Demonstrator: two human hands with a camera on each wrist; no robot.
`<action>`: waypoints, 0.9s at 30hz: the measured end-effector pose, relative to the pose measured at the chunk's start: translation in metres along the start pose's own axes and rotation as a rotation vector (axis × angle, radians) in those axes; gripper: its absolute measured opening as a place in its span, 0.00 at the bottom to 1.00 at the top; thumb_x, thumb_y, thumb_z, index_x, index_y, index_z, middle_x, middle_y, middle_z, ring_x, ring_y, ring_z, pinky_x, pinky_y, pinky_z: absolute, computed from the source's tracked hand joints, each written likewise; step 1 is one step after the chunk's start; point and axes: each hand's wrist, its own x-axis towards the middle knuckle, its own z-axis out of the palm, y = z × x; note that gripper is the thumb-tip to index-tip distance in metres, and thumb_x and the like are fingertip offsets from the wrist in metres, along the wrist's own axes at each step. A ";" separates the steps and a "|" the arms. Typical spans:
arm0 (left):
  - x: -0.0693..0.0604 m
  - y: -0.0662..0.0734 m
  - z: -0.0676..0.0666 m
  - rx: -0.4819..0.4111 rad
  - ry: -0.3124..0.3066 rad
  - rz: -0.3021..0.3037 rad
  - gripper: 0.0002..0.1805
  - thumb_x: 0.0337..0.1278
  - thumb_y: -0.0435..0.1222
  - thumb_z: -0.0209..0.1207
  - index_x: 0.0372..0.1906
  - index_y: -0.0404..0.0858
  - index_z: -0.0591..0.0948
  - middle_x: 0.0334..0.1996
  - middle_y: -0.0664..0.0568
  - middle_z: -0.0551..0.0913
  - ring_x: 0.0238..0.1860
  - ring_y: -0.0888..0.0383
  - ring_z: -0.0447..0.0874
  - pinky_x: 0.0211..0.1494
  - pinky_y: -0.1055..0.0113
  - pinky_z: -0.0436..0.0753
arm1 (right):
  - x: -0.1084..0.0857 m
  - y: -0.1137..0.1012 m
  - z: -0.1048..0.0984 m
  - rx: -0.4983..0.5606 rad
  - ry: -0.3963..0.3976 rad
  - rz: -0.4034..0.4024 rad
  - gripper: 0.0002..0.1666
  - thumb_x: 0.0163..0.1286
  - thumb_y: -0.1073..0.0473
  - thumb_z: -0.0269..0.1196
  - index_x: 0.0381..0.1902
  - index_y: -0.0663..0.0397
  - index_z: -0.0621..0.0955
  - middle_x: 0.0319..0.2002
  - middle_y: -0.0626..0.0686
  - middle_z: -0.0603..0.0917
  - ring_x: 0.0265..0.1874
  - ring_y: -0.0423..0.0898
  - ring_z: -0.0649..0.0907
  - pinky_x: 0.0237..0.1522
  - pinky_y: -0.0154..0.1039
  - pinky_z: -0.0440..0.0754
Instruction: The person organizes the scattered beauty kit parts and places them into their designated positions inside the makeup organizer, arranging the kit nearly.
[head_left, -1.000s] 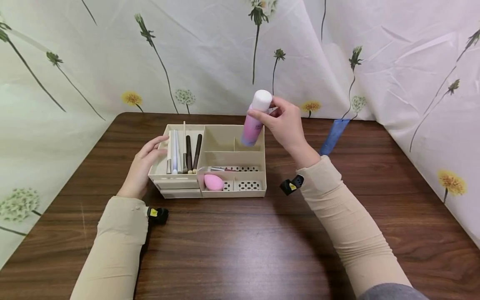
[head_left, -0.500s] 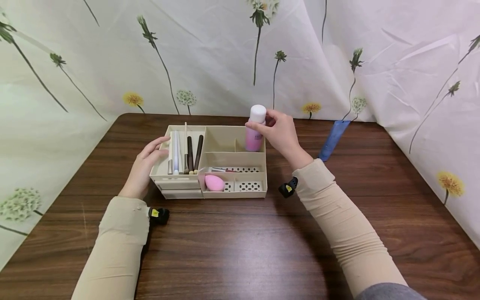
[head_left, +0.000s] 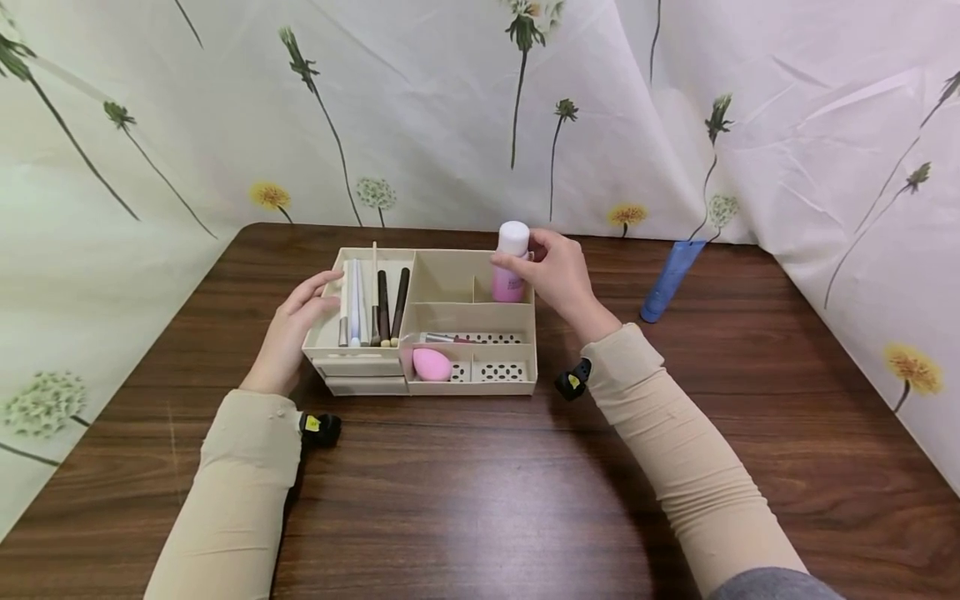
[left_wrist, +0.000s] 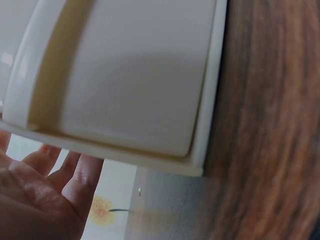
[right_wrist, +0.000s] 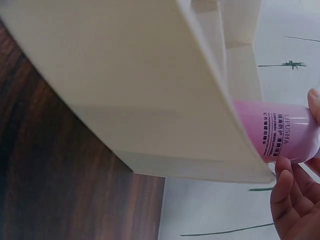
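A pink bottle (head_left: pixel 509 288) with a white cap stands almost upright in the back right compartment of a cream desktop organizer (head_left: pixel 442 277). My right hand (head_left: pixel 558 271) grips it near the cap, between thumb and fingers. In the right wrist view the bottle's (right_wrist: pixel 275 132) lower part is hidden behind the organizer's side wall. Relaxed fingers of my left hand (head_left: pixel 281 342) rest against the organizer's left side. Several makeup brushes (head_left: pixel 375 308) lie in the left section. A pink makeup sponge (head_left: pixel 432 365) sits in the front row, and a slim silver-and-red tube (head_left: pixel 442 338) behind it.
A blue tube (head_left: pixel 672 282) lies on the brown wooden table (head_left: pixel 465 500) to the right of the organizer. Two drawers (head_left: pixel 366 386) show at the organizer's front left. A flower-printed white cloth (head_left: pixel 450 125) hangs behind the table.
My right hand has lowered the bottle into the back right compartment, and it has gone from tilted to nearly upright. My left hand has stayed at the organizer's side.
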 end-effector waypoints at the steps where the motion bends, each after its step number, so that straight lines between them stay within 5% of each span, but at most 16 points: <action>1: 0.001 0.000 0.000 -0.002 -0.001 0.000 0.25 0.70 0.46 0.52 0.70 0.55 0.72 0.78 0.51 0.56 0.76 0.54 0.51 0.78 0.51 0.51 | 0.000 0.001 0.001 -0.003 0.000 -0.003 0.22 0.56 0.43 0.75 0.36 0.54 0.83 0.29 0.52 0.81 0.31 0.48 0.76 0.31 0.36 0.71; 9: 0.000 0.001 0.000 -0.008 -0.001 -0.002 0.25 0.70 0.46 0.53 0.70 0.55 0.72 0.79 0.52 0.54 0.78 0.53 0.47 0.79 0.49 0.47 | -0.003 0.006 0.004 -0.009 -0.003 -0.028 0.23 0.55 0.45 0.76 0.35 0.57 0.82 0.29 0.51 0.78 0.32 0.49 0.75 0.32 0.36 0.71; 17: -0.001 0.003 0.000 0.003 0.003 -0.012 0.25 0.70 0.46 0.53 0.70 0.56 0.71 0.79 0.51 0.55 0.77 0.52 0.50 0.79 0.49 0.49 | -0.006 0.009 0.001 0.061 -0.037 -0.020 0.27 0.56 0.47 0.76 0.48 0.54 0.83 0.34 0.52 0.82 0.30 0.45 0.75 0.32 0.35 0.73; 23: -0.001 0.003 0.000 -0.002 0.004 -0.008 0.25 0.70 0.46 0.53 0.70 0.56 0.72 0.79 0.51 0.54 0.77 0.54 0.49 0.79 0.50 0.49 | -0.013 0.011 -0.005 0.120 -0.045 0.035 0.31 0.56 0.46 0.75 0.56 0.51 0.82 0.43 0.52 0.87 0.33 0.43 0.80 0.33 0.34 0.77; 27: 0.000 0.002 0.000 -0.001 0.005 -0.013 0.25 0.70 0.46 0.53 0.70 0.56 0.71 0.78 0.51 0.56 0.75 0.55 0.53 0.78 0.53 0.52 | -0.017 0.012 -0.010 0.194 -0.067 0.086 0.32 0.58 0.47 0.75 0.58 0.50 0.81 0.48 0.52 0.86 0.33 0.42 0.82 0.34 0.43 0.86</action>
